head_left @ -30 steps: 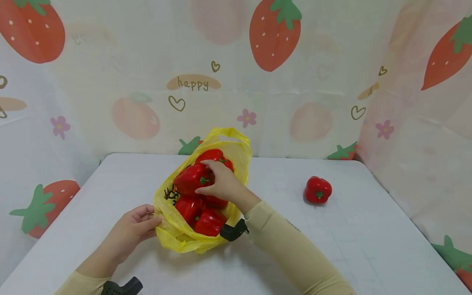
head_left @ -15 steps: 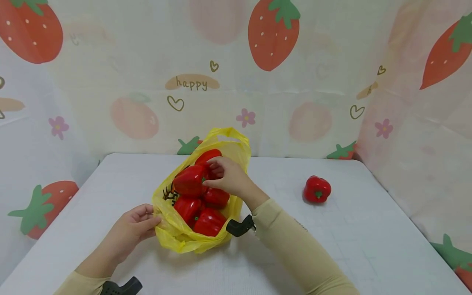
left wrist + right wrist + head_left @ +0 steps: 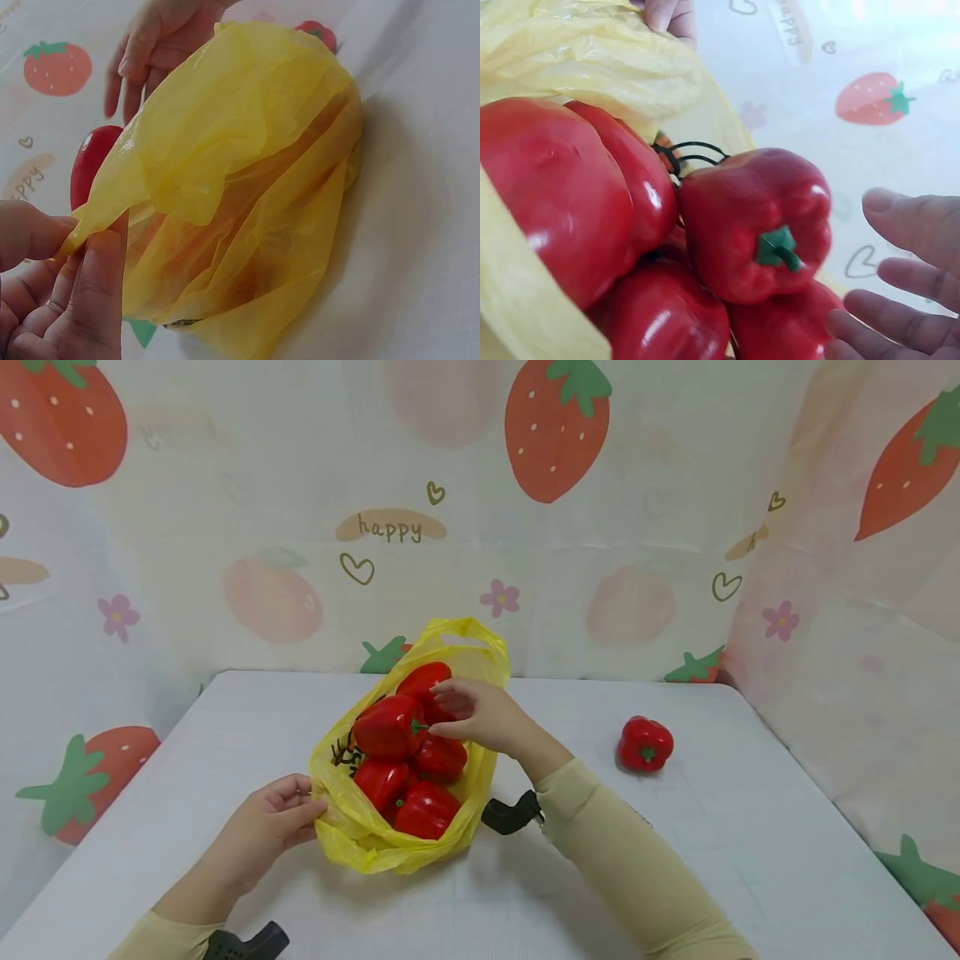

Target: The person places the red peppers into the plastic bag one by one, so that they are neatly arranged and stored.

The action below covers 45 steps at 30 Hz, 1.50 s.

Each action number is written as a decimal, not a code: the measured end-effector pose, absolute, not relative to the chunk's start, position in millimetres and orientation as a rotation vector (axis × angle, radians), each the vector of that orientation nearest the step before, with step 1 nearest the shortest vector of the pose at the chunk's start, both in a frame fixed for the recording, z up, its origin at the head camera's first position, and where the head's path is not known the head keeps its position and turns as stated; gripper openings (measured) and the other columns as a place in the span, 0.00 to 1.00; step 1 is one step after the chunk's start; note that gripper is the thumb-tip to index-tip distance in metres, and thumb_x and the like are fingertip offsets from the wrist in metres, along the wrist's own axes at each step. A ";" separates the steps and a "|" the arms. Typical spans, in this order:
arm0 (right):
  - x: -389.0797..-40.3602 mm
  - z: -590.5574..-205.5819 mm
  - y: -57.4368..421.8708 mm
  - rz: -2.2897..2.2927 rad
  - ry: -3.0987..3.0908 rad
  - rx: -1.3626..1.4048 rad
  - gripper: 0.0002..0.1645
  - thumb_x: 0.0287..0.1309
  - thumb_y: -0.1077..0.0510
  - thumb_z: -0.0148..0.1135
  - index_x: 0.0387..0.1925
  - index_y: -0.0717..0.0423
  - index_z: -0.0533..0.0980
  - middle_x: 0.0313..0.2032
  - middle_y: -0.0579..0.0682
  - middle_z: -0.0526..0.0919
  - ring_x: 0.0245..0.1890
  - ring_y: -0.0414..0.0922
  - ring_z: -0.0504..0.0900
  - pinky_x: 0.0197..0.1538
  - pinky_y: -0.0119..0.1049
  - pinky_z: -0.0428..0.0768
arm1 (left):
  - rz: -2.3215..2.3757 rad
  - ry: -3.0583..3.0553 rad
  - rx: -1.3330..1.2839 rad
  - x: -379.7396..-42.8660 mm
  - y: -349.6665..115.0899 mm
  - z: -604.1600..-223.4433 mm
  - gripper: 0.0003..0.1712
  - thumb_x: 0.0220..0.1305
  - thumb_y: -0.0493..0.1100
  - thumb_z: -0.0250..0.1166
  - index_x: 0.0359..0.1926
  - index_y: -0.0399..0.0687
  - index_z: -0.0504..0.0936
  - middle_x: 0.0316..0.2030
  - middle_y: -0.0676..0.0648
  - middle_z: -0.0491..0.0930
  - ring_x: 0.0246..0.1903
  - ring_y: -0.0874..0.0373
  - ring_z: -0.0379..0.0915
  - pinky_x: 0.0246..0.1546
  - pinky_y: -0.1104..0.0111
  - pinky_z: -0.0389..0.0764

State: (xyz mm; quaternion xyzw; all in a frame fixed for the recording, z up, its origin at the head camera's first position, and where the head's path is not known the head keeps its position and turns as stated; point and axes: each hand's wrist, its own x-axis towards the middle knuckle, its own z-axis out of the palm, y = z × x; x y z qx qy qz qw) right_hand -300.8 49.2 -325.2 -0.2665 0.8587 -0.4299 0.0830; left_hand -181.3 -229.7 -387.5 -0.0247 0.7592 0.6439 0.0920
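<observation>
A yellow plastic bag point(image 3: 352, 843) lies mouth-up on the table, filled with several red bell peppers point(image 3: 427, 812). My left hand point(image 3: 258, 831) pinches the bag's left edge; in the left wrist view, thumb and fingers point(image 3: 94, 277) grip the bunched plastic point(image 3: 247, 142). Over the bag's right side is my right hand point(image 3: 491, 717), fingers loosely bent and holding nothing. The right wrist view shows a gap between this hand point(image 3: 915, 281) and the uppermost bell pepper point(image 3: 727, 214), whose green stem faces it. The bag hides parts of the lower peppers.
One more red bell pepper point(image 3: 645, 745) stands alone on the right of the white table point(image 3: 720, 843). A strawberry-print curtain point(image 3: 465, 552) encloses the back and sides. Black camera mounts point(image 3: 512, 812) stick out from both wrists.
My right hand has let go of the uppermost bell pepper and drawn back to the right. That pepper stays in the bag. The left hand keeps its pinch on the edge.
</observation>
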 end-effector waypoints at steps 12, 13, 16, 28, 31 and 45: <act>-304.8 -315.0 94.6 -1.266 2.542 -0.825 0.26 0.51 0.49 0.66 0.52 0.51 0.74 0.48 0.49 0.78 0.48 0.43 0.77 0.50 0.38 0.77 | 1.905 2.268 -0.081 -182.8 -226.9 -387.0 0.25 0.61 0.46 0.61 0.52 0.33 0.66 0.38 0.48 0.79 0.36 0.60 0.76 0.40 0.69 0.80; -305.5 -314.5 98.7 -1.269 2.552 -0.818 0.26 0.51 0.49 0.66 0.52 0.51 0.74 0.48 0.48 0.78 0.48 0.42 0.77 0.50 0.37 0.77 | 1.907 2.268 -0.068 -183.0 -226.9 -387.2 0.25 0.61 0.46 0.61 0.51 0.33 0.66 0.38 0.48 0.79 0.36 0.60 0.76 0.40 0.69 0.80; -307.5 -314.4 111.7 -1.289 2.577 -0.795 0.25 0.51 0.50 0.66 0.52 0.48 0.74 0.47 0.46 0.78 0.48 0.42 0.77 0.50 0.37 0.77 | 1.912 2.267 -0.062 -183.4 -226.7 -387.5 0.24 0.61 0.46 0.61 0.51 0.33 0.67 0.37 0.48 0.79 0.36 0.60 0.76 0.40 0.69 0.80; -305.4 -317.5 164.1 -1.334 2.657 -0.580 0.28 0.50 0.43 0.65 0.54 0.44 0.72 0.51 0.45 0.76 0.53 0.44 0.74 0.54 0.43 0.74 | 1.912 2.266 -0.060 -183.4 -227.5 -389.4 0.25 0.61 0.47 0.61 0.51 0.33 0.67 0.37 0.48 0.79 0.36 0.59 0.76 0.40 0.69 0.80; -303.9 -318.5 178.0 -1.348 2.683 -0.559 0.29 0.51 0.44 0.65 0.54 0.45 0.72 0.52 0.46 0.76 0.54 0.45 0.73 0.55 0.44 0.73 | 1.916 2.261 -0.056 -183.3 -227.2 -389.4 0.25 0.61 0.46 0.61 0.51 0.33 0.67 0.37 0.49 0.79 0.35 0.60 0.76 0.40 0.69 0.80; -306.4 -334.9 241.8 -1.342 2.798 -0.366 0.30 0.53 0.45 0.63 0.56 0.51 0.69 0.56 0.53 0.73 0.57 0.50 0.70 0.56 0.47 0.71 | 1.914 2.259 -0.066 -182.6 -226.9 -388.1 0.26 0.61 0.47 0.61 0.52 0.33 0.66 0.38 0.48 0.79 0.37 0.60 0.76 0.41 0.68 0.80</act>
